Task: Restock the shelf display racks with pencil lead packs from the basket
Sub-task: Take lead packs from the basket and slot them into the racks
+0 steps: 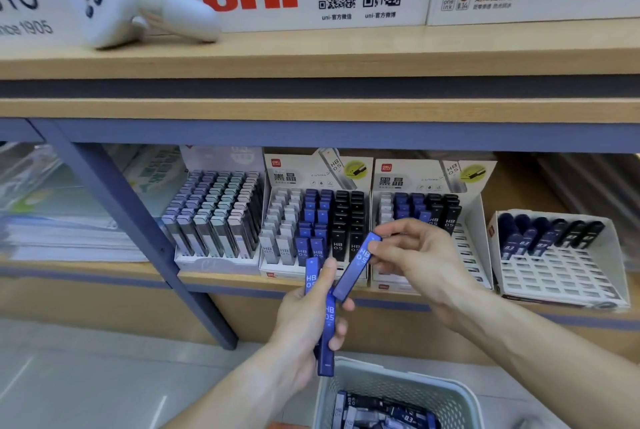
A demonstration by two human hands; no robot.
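My left hand (pixel 306 316) grips two blue HB 0.5 lead packs (pixel 326 342) upright in front of the shelf edge. My right hand (pixel 417 257) pinches the top of a third blue pack (pixel 356 267), which tilts down toward the left hand. Behind them stand two white racks: the middle rack (pixel 311 220) is nearly full of white, blue and black packs, while the second rack (pixel 474 241) has packs only in its back rows. A grey basket (pixel 446 390) with more packs sits below at the bottom.
A partly filled white rack (pixel 561 255) stands at the right, and a rack of pastel packs (pixel 214 217) at the left. A blue shelf post (pixel 138 227) slants down left of them. A white handheld device (pixel 138 9) lies on the upper shelf.
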